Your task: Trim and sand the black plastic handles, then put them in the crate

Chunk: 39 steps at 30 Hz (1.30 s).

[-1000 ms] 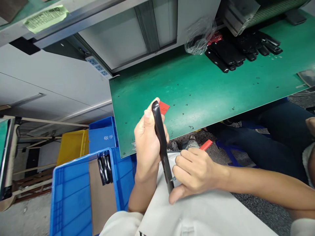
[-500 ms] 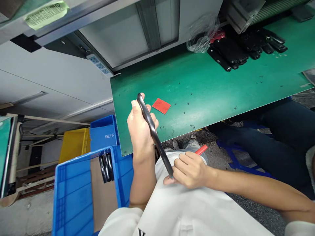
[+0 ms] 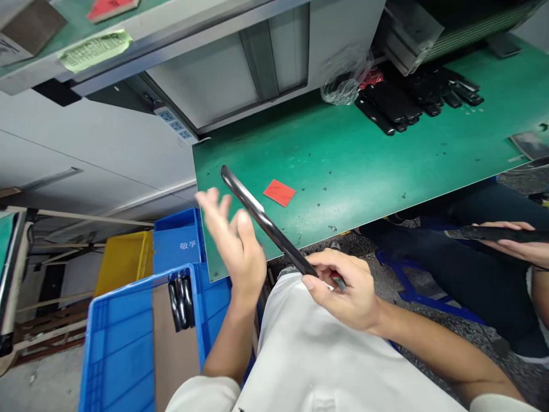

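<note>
A long, glossy black handle-like piece [image 3: 268,226] slants across the front of my body, its rounded far end over the green table. My right hand [image 3: 345,289] pinches its near end between thumb and fingers. Inside that same hand sits a small red tool with a greyish tip [image 3: 338,280], mostly hidden by the fingers. Just left of the black piece, my left hand [image 3: 235,246] is off it, fingers spread and slightly blurred. A red card [image 3: 279,193] lies on the green table [image 3: 343,177] beyond the piece.
Several black pieces [image 3: 388,106] and clear plastic wrap [image 3: 345,77] lie at the table's back. On my left stands a blue crate [image 3: 122,337] holding black pieces [image 3: 182,303], near a yellow bin [image 3: 124,260]. At right, a co-worker's hand [image 3: 514,243] holds a dark piece.
My left hand has let go of the black piece and opened, moving left. My right hand has turned and grips its near end. The co-worker's hand has come into view.
</note>
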Available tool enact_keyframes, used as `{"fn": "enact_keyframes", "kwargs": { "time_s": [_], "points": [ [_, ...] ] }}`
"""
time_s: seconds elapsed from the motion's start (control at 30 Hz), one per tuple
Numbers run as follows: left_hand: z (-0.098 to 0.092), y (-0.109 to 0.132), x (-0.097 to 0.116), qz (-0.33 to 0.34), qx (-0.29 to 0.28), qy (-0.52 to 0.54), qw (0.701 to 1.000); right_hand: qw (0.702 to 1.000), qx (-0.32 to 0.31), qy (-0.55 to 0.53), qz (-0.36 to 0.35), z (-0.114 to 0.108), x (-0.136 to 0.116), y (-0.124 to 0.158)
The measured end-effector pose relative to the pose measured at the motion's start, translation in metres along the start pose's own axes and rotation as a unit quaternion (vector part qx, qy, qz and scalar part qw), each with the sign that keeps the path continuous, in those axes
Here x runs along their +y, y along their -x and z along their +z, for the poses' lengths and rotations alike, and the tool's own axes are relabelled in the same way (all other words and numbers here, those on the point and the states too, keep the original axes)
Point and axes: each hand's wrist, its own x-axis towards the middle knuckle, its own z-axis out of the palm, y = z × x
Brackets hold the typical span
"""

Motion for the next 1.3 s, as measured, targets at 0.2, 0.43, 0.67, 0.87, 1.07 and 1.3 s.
{"fn": "enact_keyframes", "kwargs": {
  "time_s": [0.2,0.43,0.67,0.87,1.07,1.3],
  "points": [
    [-0.038,0.024,-0.004,0.453,-0.158,-0.243,0.843,1.0,-0.005,-0.024,0.02,-0.01,-0.011,-0.009],
    [-0.036,0.007,-0.006,0.436,-0.229,-0.151,0.857,0.994,-0.092,0.014,0.052,-0.039,-0.016,-0.016],
    [-0.031,0.011,-0.005,0.441,-0.219,-0.091,0.866,0.959,-0.141,0.195,-0.149,-0.049,-0.011,-0.025],
    [-0.032,0.011,-0.003,0.455,-0.235,-0.076,0.855,0.924,-0.126,0.283,-0.224,-0.042,-0.014,-0.033],
    [-0.034,0.008,0.007,0.48,-0.246,-0.07,0.839,0.904,-0.159,0.314,-0.245,-0.045,-0.016,-0.041],
    [-0.036,0.002,0.016,0.487,-0.273,-0.066,0.827,0.897,-0.184,0.314,-0.251,-0.046,-0.014,-0.038]
  ]
}}
